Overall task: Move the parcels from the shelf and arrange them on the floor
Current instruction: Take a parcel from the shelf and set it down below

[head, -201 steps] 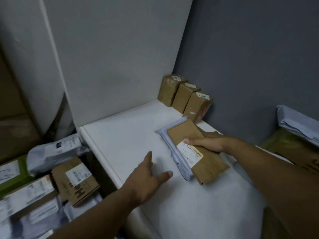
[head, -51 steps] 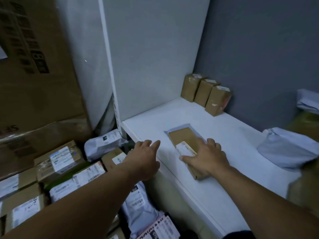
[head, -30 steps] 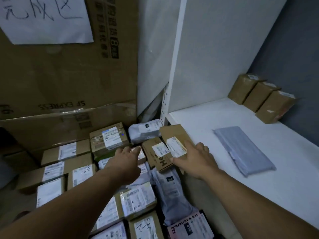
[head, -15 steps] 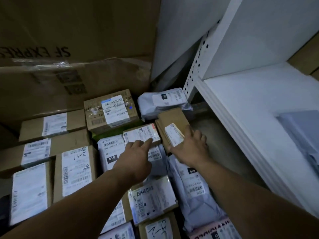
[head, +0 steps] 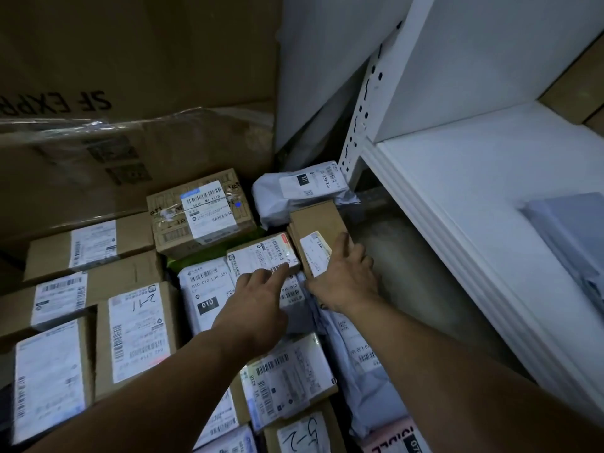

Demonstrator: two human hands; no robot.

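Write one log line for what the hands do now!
stage: setting down | right hand: grips flat brown parcel on floor pile | left hand: finger touches small labelled box | shelf: grey bag on it

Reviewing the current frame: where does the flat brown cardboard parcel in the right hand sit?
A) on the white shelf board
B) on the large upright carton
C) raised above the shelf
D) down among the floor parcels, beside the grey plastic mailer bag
D: the right hand holds the flat brown cardboard parcel low among the floor parcels, next to the grey plastic mailer bag, below the white shelf board.
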